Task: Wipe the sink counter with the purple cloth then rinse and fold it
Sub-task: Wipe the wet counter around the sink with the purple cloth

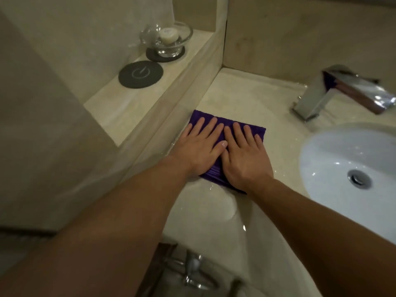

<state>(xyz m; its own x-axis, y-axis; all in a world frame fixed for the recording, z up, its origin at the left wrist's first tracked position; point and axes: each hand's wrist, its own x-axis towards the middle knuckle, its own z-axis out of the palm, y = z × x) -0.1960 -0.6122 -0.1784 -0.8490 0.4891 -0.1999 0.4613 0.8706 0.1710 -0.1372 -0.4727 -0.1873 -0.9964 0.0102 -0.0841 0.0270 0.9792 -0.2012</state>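
Two hands lie flat on the purple cloth (pixel 202 115), side by side. We see the left hand (pixel 199 146) and the right hand (pixel 246 155) both palm down with fingers straight and slightly spread, thumbs touching in the middle, pressing the cloth onto the stone sink counter (pixel 214 211). The cloth sits as a ribbed, folded rectangle, its far edge showing beyond the fingertips at 12 o'clock and a near corner showing under the wrists at 6 o'clock. A wet sheen shows on the counter around it.

At 3 o'clock from the cloth lies the white oval sink basin (pixel 334 151) with its chrome drain (pixel 359 181). At 2 o'clock stands the square chrome faucet (pixel 342 91).

At 10 o'clock a raised stone ledge (pixel 120 106) runs along the wall. On it we see a dark round coaster (pixel 140 73) and, farther toward 11 o'clock, a clear glass dish (pixel 182 39) holding a pale round piece, on a second dark coaster (pixel 153 56). We cannot tell what the piece is.
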